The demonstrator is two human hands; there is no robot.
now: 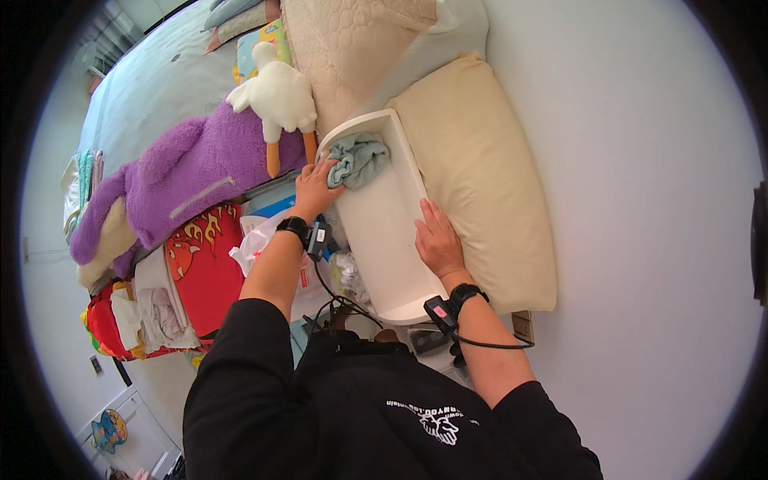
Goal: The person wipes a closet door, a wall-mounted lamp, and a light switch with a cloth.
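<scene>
A white tray-like shelf (387,240) with raised sides and a curved far end lies lengthwise in front of me. Inside its far end is a crumpled grey-green cloth (359,161). My left hand (315,189) is at the tray's left edge, its fingers and thumb on the cloth's near left side; part of its grip is hidden. Across the right rim lies my right hand (439,240), holding the tray with its fingers over the edge. Both wrists wear black straps with small cabled devices.
A cream pillow (486,186) leans against the wall (630,180), right beside the tray. Left of it lie a purple plush toy (186,168), a white plush bird (276,96), folded red fabric (207,264) and a plastic bag (258,243). A black cable (336,297) hangs near the tray.
</scene>
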